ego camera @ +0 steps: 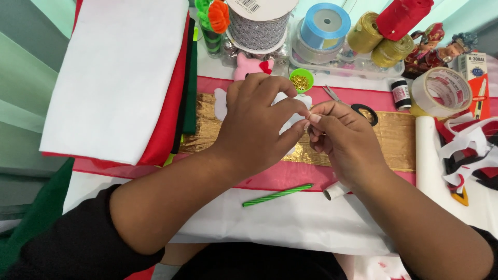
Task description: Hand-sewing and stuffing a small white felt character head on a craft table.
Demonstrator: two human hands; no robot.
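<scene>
Over the gold fabric band [394, 140] on the bench, the left hand [259, 122] and right hand [342, 140] meet, fingers pinched narrowly on something too small to identify. Beneath them lies a flat white felt cutout [222, 103], mostly hidden; its progress cannot be judged. A small green cup of gold pins [301, 80] stands near.

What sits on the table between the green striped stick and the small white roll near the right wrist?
Nothing: in the head view only bare white sheet lies between the green striped stick and the small white roll.
</scene>
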